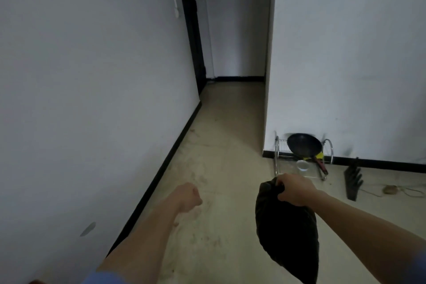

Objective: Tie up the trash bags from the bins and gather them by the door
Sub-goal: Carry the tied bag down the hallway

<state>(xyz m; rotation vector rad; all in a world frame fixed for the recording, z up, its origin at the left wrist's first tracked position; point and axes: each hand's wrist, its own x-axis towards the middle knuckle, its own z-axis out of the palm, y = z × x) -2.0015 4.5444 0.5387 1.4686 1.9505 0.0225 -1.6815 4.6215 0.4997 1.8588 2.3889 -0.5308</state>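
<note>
Step in hand: carrying. Your right hand (295, 189) has its grip pinched on the bunched neck of a full black plastic trash bag (287, 233), which hangs clear of the beige floor (221, 145). Your left hand (189, 197) is fisted, empty. Next: walk the corridor to the door, set the bag down there.

Your black trash bag (285, 233) hangs full and bulging, its gathered neck bunched at the top; it dangles clear above the beige floor, tilted slightly, lower right of view.
</note>
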